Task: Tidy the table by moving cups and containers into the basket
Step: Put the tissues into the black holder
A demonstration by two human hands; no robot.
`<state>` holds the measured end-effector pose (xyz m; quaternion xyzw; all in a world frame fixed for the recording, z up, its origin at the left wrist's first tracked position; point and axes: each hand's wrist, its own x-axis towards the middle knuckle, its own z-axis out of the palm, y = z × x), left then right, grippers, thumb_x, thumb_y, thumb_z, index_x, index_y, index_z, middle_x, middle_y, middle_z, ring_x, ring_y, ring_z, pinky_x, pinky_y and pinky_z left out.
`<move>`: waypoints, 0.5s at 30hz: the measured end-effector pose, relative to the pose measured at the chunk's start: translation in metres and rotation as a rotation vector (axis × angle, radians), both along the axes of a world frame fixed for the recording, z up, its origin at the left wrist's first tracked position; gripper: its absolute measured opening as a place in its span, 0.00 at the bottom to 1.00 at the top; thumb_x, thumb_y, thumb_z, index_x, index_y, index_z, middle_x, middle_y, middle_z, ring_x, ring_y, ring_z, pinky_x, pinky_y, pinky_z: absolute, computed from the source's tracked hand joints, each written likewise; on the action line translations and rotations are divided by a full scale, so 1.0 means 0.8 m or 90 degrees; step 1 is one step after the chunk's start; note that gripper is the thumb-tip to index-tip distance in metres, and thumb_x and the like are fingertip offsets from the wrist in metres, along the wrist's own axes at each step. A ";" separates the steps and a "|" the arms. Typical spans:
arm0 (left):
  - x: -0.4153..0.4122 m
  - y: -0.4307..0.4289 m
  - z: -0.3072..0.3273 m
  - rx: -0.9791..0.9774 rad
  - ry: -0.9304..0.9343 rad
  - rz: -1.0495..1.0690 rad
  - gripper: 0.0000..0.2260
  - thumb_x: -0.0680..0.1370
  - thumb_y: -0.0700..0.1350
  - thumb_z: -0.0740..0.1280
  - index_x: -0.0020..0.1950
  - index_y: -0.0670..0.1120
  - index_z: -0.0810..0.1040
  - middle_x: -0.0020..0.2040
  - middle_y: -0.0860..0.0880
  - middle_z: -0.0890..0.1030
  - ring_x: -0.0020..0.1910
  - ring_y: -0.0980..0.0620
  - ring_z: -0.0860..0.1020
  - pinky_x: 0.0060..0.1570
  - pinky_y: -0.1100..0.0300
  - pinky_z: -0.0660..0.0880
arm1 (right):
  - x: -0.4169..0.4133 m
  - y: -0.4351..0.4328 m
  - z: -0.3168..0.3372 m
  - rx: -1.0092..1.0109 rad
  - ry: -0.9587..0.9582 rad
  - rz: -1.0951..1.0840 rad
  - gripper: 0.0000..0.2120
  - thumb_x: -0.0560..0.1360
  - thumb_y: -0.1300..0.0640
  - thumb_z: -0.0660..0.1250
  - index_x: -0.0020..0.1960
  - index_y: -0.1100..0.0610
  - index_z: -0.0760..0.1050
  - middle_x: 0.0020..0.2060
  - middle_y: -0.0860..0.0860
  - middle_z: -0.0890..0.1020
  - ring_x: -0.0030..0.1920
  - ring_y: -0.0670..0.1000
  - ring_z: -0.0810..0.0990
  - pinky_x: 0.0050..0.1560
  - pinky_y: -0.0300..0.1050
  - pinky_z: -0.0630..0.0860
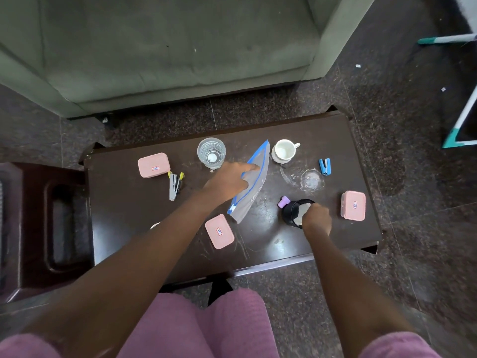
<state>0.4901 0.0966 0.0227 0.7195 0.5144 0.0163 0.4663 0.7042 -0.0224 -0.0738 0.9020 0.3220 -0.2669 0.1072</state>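
On the dark wooden table [129, 208] stand a clear glass [211, 152], a white mug [284, 150] and three pink lidded containers: one at the far left [153, 165], one near the front [219, 231], one at the right [353, 205]. My right hand [317, 220] grips the rim of a black cup [291, 211] with pale paper inside. My left hand [231, 178] rests on a grey zip pouch [254, 184] with blue edging, fingers extended toward the glass. No basket is clearly visible.
A grey-and-yellow stapler [175, 184], a blue stapler [325, 166], a purple cap [284, 201] and a clear lid [311, 179] also lie on the table. A dark plastic stool [46, 228] stands left. A green sofa [167, 52] sits behind.
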 end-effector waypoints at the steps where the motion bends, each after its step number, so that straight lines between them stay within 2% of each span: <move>1: -0.001 -0.001 0.000 0.006 0.003 -0.003 0.25 0.71 0.30 0.63 0.65 0.49 0.75 0.61 0.45 0.79 0.30 0.51 0.71 0.32 0.67 0.67 | -0.001 -0.001 0.002 0.009 -0.022 -0.002 0.14 0.77 0.67 0.55 0.59 0.65 0.73 0.57 0.62 0.77 0.56 0.62 0.78 0.52 0.51 0.75; 5: -0.005 -0.003 0.000 0.022 0.002 0.003 0.24 0.71 0.30 0.63 0.64 0.48 0.76 0.58 0.41 0.80 0.26 0.56 0.69 0.26 0.75 0.65 | 0.000 -0.007 0.001 -0.003 -0.064 0.002 0.13 0.76 0.67 0.55 0.58 0.62 0.73 0.55 0.60 0.79 0.56 0.61 0.78 0.51 0.51 0.75; 7: -0.008 -0.006 0.001 0.033 0.000 0.006 0.24 0.71 0.29 0.62 0.63 0.47 0.76 0.57 0.41 0.80 0.32 0.49 0.75 0.26 0.79 0.64 | -0.001 -0.010 0.001 -0.018 -0.045 0.015 0.13 0.76 0.66 0.57 0.58 0.61 0.73 0.55 0.59 0.79 0.56 0.61 0.78 0.51 0.50 0.75; 9: -0.010 -0.009 0.001 0.042 -0.009 0.007 0.23 0.71 0.28 0.60 0.62 0.45 0.77 0.57 0.40 0.80 0.41 0.45 0.77 0.30 0.76 0.65 | -0.002 -0.014 0.003 -0.018 -0.037 0.030 0.11 0.77 0.63 0.58 0.57 0.61 0.74 0.55 0.59 0.79 0.55 0.61 0.79 0.50 0.49 0.75; 10: -0.012 -0.009 0.000 0.045 -0.012 0.007 0.23 0.71 0.28 0.59 0.62 0.45 0.77 0.58 0.41 0.80 0.41 0.45 0.77 0.32 0.73 0.66 | -0.003 -0.016 0.006 -0.003 -0.040 0.022 0.10 0.78 0.61 0.58 0.56 0.61 0.74 0.54 0.60 0.79 0.55 0.61 0.79 0.50 0.49 0.74; 13: -0.016 -0.010 -0.001 0.036 -0.017 0.018 0.23 0.72 0.28 0.58 0.62 0.46 0.77 0.62 0.45 0.79 0.33 0.53 0.75 0.33 0.73 0.67 | -0.006 -0.017 0.023 0.153 -0.038 -0.020 0.11 0.78 0.60 0.57 0.54 0.63 0.75 0.54 0.61 0.78 0.54 0.63 0.78 0.50 0.52 0.74; 15: -0.015 -0.009 0.002 0.032 -0.017 0.018 0.24 0.73 0.29 0.57 0.62 0.48 0.77 0.63 0.46 0.78 0.39 0.46 0.77 0.36 0.71 0.65 | -0.011 -0.007 0.038 0.321 0.012 0.033 0.14 0.76 0.63 0.61 0.61 0.63 0.74 0.58 0.62 0.75 0.57 0.63 0.75 0.54 0.53 0.72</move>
